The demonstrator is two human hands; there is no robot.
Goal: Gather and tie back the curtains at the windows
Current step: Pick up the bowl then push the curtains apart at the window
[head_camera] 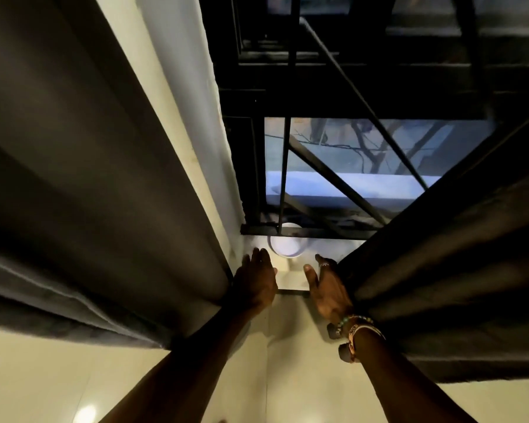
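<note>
Two dark grey curtains hang at a window with black bars [333, 178]. The left curtain [83, 209] is pushed off to the left, the right curtain [455, 270] off to the right, with a gap between them. My left hand [257, 282] is flat with fingers extended, its back pressed against the inner edge of the left curtain. My right hand [327, 288], with beaded bracelets at the wrist, has its fingers spread, and its back rests against the inner edge of the right curtain. Neither hand grips fabric.
A white round bowl-like object [287, 244] sits on the pale window sill [327, 250] just beyond my fingertips, under the black window frame. A cream wall [171, 141] shows beside the left curtain. Pale tiled floor [74, 377] lies below.
</note>
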